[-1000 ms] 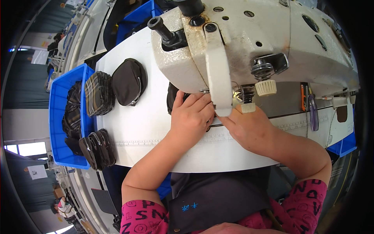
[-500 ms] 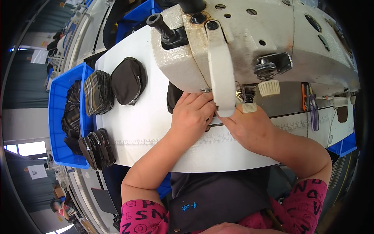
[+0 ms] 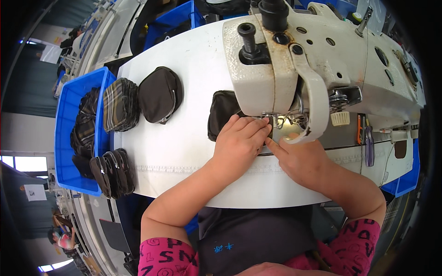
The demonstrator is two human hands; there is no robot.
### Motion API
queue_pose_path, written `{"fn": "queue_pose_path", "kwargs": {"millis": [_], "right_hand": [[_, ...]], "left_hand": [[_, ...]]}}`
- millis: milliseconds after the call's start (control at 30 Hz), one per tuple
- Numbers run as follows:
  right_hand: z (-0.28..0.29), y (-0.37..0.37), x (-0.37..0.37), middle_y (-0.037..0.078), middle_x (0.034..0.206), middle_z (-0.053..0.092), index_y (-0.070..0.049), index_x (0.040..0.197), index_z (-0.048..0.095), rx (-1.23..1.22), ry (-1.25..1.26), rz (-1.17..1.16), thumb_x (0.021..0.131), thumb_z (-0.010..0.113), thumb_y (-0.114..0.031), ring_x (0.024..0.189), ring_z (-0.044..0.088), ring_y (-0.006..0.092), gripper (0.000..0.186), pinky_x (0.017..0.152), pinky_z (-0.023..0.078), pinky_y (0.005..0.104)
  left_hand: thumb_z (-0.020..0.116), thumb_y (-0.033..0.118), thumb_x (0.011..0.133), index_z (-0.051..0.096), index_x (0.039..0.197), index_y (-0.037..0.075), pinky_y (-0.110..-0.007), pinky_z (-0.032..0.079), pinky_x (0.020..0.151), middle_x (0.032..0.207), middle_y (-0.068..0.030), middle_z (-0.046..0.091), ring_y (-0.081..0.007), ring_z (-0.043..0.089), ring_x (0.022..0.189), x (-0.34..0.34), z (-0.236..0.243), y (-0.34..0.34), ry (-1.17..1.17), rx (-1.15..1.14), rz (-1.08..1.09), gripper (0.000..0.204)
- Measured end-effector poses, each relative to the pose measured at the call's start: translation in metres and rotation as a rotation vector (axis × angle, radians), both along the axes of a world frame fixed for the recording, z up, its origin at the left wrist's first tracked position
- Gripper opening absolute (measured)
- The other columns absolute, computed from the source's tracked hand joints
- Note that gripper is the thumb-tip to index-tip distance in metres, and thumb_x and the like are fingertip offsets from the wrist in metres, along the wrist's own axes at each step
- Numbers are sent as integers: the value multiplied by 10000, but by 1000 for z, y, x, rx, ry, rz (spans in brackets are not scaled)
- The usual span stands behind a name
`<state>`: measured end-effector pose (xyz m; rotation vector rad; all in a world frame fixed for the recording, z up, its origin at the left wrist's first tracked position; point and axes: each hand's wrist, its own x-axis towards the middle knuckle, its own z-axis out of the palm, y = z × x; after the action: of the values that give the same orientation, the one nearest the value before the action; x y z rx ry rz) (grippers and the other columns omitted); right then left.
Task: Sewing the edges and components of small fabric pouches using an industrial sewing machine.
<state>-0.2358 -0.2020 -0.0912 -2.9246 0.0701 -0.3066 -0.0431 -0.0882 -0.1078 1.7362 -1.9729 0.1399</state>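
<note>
A dark brown fabric pouch piece [image 3: 221, 115] lies flat under the head of a white sewing machine [image 3: 260, 89], its right part hidden by the machine and my hands. My left hand [image 3: 241, 143] presses on its near edge, fingers close together and tips beside the presser foot [image 3: 270, 118]. Just right of it, my right hand [image 3: 303, 158] pinches the same edge with thumb and forefinger, tips nearly meeting the left hand's. The machine's pale curved lever [image 3: 317, 99] covers part of the right fingers.
To the left stand a finished dark pouch [image 3: 160, 95] with a zip, a stack of plaid pieces [image 3: 120, 105], a row of zipped pouches [image 3: 113, 174] and a blue bin [image 3: 106, 138] of fabric. A purple-handled screwdriver [image 3: 369, 147] and an orange tool [image 3: 359, 129] lie at right.
The view has shifted, so the machine head sits farther right and lower in the picture. More of the dark pouch piece shows left of it. Both hands stay at its near edge.
</note>
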Motion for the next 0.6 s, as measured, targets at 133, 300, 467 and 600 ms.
{"fn": "queue_pose_path", "kwargs": {"millis": [133, 300, 467, 600], "right_hand": [[-1, 0, 1, 61, 845, 595, 17, 1312, 681, -5, 0, -15, 842, 657, -80, 769, 647, 249, 480, 633, 512, 393], [-3, -4, 6, 60, 859, 598, -22, 1278, 713, -168, -63, -66, 822, 684, -79, 770, 640, 261, 460, 675, 519, 386], [-11, -7, 9, 51, 868, 617, -31, 1245, 727, -149, -117, -108, 795, 697, -77, 776, 644, 253, 453, 690, 520, 383], [-15, -8, 11, 46, 866, 631, -29, 1229, 729, -98, -167, -110, 793, 700, -68, 773, 648, 248, 438, 684, 518, 387]], "left_hand": [[761, 95, 757, 762, 1141, 55, -375, 497, 950, 1211, -37, 735, -205, 665, 1109, 0, 0, -3, -38, -22, 29, 386], [769, 94, 769, 767, 1135, 53, -378, 491, 926, 1152, -22, 727, -203, 653, 1063, 1, 0, -8, -10, 2, 70, 369], [782, 102, 776, 769, 1151, 61, -379, 475, 924, 1132, -10, 716, -198, 643, 1077, 0, 3, -9, -28, 30, 104, 378], [816, 115, 745, 756, 1133, 104, -407, 454, 957, 1130, 3, 704, -203, 635, 1099, 1, 4, -5, -3, 42, 124, 393]]}}
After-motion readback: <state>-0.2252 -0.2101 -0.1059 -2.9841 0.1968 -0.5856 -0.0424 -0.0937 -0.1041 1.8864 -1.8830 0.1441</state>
